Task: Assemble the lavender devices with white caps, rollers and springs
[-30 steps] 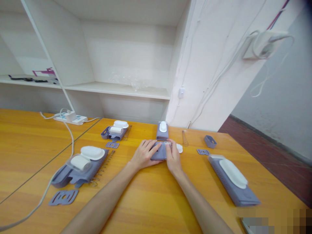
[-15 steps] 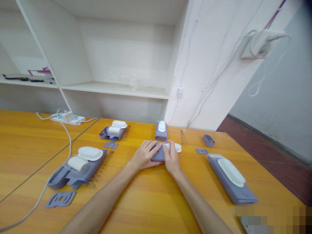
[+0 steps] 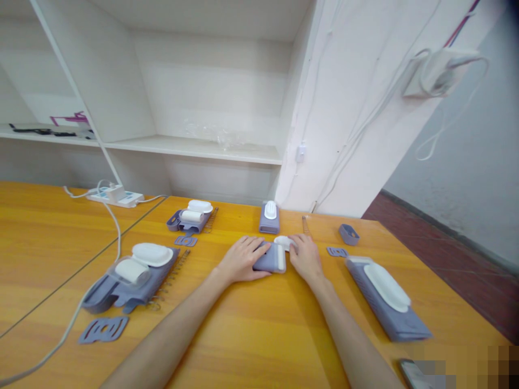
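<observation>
My left hand (image 3: 243, 258) is wrapped round a grey-purple plastic case (image 3: 265, 261) on the tabletop. A white roller (image 3: 281, 258) in a clear cover sits at the right end of that case. Just behind it lies a white oval piece (image 3: 283, 242), and my right hand (image 3: 307, 259) has its thumb and fingers closed on the piece's right end. Behind my hands stands a similar grey-purple case (image 3: 269, 223) topped by a white ribbed oval part (image 3: 270, 209). A thin coil spring (image 3: 305, 225) lies beyond my right hand.
On the left, two sets of parts hold grey-purple cases (image 3: 150, 286), rollers, springs (image 3: 174, 273) and flat slotted plates (image 3: 104, 329). Right are a small open box (image 3: 349, 234), another plate (image 3: 337, 252) and a long case (image 3: 389, 302). A white cable (image 3: 68, 324) crosses the table's left side.
My right hand has left the case's roller end and moved right to the white oval piece. The left hand stays on the case. The view has shifted slightly.
</observation>
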{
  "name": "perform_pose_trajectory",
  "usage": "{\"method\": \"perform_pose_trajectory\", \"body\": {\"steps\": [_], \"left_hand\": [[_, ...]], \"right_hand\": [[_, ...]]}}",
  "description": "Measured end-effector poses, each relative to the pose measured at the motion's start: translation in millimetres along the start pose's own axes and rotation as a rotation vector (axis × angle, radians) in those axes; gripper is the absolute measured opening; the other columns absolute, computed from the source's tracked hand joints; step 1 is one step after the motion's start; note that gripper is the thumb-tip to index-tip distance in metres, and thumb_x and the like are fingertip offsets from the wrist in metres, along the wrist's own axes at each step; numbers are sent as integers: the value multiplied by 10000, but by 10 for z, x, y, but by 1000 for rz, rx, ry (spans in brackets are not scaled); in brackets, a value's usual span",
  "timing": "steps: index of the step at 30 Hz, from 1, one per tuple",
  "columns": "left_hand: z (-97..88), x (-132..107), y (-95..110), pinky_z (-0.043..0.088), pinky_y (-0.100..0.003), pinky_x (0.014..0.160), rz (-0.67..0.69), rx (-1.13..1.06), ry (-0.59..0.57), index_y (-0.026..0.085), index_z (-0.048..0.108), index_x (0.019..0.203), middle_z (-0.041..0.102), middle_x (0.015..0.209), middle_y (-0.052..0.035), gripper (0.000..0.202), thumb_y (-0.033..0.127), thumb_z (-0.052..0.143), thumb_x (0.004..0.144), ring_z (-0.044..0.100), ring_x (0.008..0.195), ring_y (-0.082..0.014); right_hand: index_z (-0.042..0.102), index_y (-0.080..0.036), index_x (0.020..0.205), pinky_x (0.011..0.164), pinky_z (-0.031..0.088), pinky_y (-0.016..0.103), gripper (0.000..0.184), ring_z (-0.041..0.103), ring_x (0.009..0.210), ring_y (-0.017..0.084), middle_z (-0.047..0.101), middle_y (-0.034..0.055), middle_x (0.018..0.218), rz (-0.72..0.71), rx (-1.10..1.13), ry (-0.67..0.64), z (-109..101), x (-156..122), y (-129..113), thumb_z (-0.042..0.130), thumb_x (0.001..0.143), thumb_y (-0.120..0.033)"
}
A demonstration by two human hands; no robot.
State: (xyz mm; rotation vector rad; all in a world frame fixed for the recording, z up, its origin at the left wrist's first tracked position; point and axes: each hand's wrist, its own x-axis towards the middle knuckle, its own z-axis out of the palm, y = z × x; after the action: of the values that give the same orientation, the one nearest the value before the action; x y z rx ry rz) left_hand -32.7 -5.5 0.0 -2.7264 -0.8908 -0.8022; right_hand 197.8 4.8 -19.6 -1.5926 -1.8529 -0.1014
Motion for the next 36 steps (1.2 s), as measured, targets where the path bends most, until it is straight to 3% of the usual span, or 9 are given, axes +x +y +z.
{"method": "perform_pose_trajectory", "body": {"steps": [5, 8, 11, 16, 19, 23, 28, 32, 36], "left_hand": [[21, -14, -39, 402, -404, 902, -42, 2, 7, 214, 514, 1204, 594, 1157, -105, 638, 607, 575, 706, 551, 1043, -254], [29, -14, -35, 410, -411, 883, -57, 16, 43, 213, 551, 1141, 612, 1082, -108, 623, 648, 557, 695, 559, 1002, -255], [42, -27, -22, 434, -408, 840, -194, 41, 105, 205, 558, 1089, 599, 1029, -117, 656, 705, 531, 666, 556, 974, -264], [81, -62, -10, 484, -392, 767, -379, 11, 132, 192, 487, 1150, 569, 1055, -123, 768, 748, 524, 622, 562, 964, -272], [101, -65, -2, 492, -401, 800, -369, -57, 125, 190, 435, 1211, 543, 1129, -133, 788, 720, 542, 639, 565, 1006, -273], [112, -53, 4, 481, -409, 875, -295, -168, 98, 207, 379, 1271, 506, 1228, -126, 791, 649, 600, 654, 523, 1118, -275], [118, -51, -17, 422, -422, 979, -290, -296, 99, 204, 313, 1318, 480, 1284, -126, 854, 568, 675, 636, 476, 1189, -259], [129, -52, -26, 411, -435, 990, -289, -365, 86, 208, 252, 1354, 447, 1328, -134, 932, 534, 711, 611, 459, 1208, -265], [141, -53, -26, 401, -426, 1000, -301, -449, 74, 224, 220, 1371, 423, 1353, -122, 987, 499, 744, 582, 446, 1221, -260]], "right_hand": [[609, -226, 1098, 840, 377, 382, 341, 502, 1029, 274, 580, 114, 1130, -47, -94, -105, 14, -39, -27, 552, 763, -251], [592, -237, 1111, 799, 382, 362, 363, 525, 981, 267, 609, 110, 1071, -35, -103, -113, 9, -52, -43, 578, 749, -245], [618, -219, 1047, 776, 393, 348, 314, 554, 925, 259, 642, 109, 980, 14, -59, -95, 5, -43, -22, 593, 736, -254], [650, -199, 947, 673, 442, 334, 306, 614, 775, 235, 684, 66, 855, 256, 300, -46, -50, 35, -40, 572, 745, -415], [658, -160, 936, 590, 456, 316, 402, 626, 740, 235, 688, 86, 881, 417, 626, 8, -123, 99, -136, 572, 729, -495], [628, -152, 1048, 470, 441, 273, 489, 623, 615, 197, 693, 90, 880, 543, 1046, -74, -213, 149, -269, 588, 725, -517], [621, -197, 1100, 653, 508, 319, 441, 640, 833, 213, 663, 78, 1073, 473, 1177, -126, -269, 169, -290, 617, 737, -449], [652, -198, 1069, 855, 462, 384, 387, 596, 988, 235, 660, 72, 1084, 266, 963, -104, -255, 151, -339, 653, 721, -368], [685, -225, 1006, 901, 439, 398, 306, 598, 951, 215, 660, 57, 1027, -14, 723, -190, -183, 82, -497, 661, 702, -240]]}}
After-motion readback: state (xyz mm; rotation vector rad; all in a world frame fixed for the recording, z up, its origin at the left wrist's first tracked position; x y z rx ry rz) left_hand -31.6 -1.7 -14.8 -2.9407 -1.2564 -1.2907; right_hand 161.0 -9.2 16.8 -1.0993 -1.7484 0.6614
